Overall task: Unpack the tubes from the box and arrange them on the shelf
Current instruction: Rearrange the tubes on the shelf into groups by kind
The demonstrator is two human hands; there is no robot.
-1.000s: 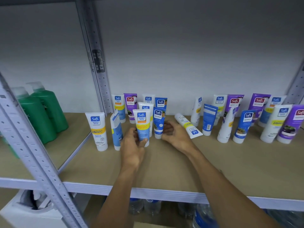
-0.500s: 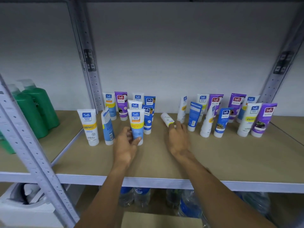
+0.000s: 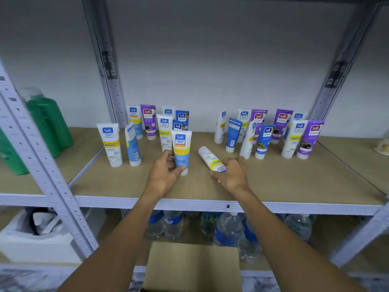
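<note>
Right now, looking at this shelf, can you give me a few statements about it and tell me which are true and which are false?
1. The left hand grips an upright blue-and-white tube; the right hand grips a white tube. True.
2. That white tube stands upright. False: it is tipped over, cap end toward the wall.
3. The green bottles stand at the far left. True.
4. Every tube on the shelf is purple. False: most are white or blue.
5. The water bottles sit on the level below. True.
</note>
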